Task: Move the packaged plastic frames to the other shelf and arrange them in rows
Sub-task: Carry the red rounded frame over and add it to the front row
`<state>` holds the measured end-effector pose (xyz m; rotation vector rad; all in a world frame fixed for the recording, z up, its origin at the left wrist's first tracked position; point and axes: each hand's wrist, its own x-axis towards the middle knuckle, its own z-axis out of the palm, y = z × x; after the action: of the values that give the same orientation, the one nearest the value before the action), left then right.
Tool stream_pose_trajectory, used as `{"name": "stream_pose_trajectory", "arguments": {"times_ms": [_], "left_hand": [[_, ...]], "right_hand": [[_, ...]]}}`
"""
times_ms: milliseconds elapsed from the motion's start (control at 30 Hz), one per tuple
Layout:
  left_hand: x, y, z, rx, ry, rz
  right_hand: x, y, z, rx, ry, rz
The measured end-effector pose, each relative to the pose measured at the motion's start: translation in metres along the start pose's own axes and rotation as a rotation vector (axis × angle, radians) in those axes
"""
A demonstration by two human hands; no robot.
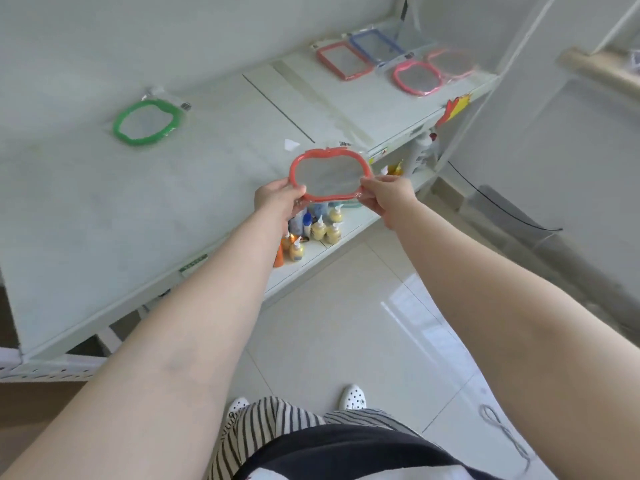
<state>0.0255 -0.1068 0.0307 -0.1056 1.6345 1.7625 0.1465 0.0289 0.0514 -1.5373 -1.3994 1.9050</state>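
An orange-red apple-shaped plastic frame [330, 157] in clear wrap hangs in the air at the front edge of the pale shelf [104, 209]. My left hand [277, 199] pinches its lower left rim and my right hand [388, 197] pinches its lower right rim. A green packaged frame [147, 121] lies alone on the left shelf. On the right shelf [346, 98] lie a red rectangular frame [343, 60], a blue rectangular frame [375, 46] and two pink rounded frames [417, 77] [450, 62].
Small glue bottles [320, 226] stand on the lower shelf below my hands. A shelf upright [485, 91] rises at the right end. Glossy tiled floor [363, 323] lies underfoot, with a cable [502, 209] and a cord [505, 431] on it.
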Motion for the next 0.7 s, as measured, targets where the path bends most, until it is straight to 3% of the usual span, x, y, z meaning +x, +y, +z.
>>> {"name": "stream_pose_trajectory", "arguments": {"times_ms": [267,700], "left_hand": [[0.011,-0.003,0.082,0.065,-0.044,0.015],[0.093,0.015,0.181,0.118,-0.214,-0.030]], "right_hand": [[0.041,-0.018,-0.064,0.057,0.021,-0.022],[0.125,-0.070,-0.102,0.131,0.218,-0.061]]}}
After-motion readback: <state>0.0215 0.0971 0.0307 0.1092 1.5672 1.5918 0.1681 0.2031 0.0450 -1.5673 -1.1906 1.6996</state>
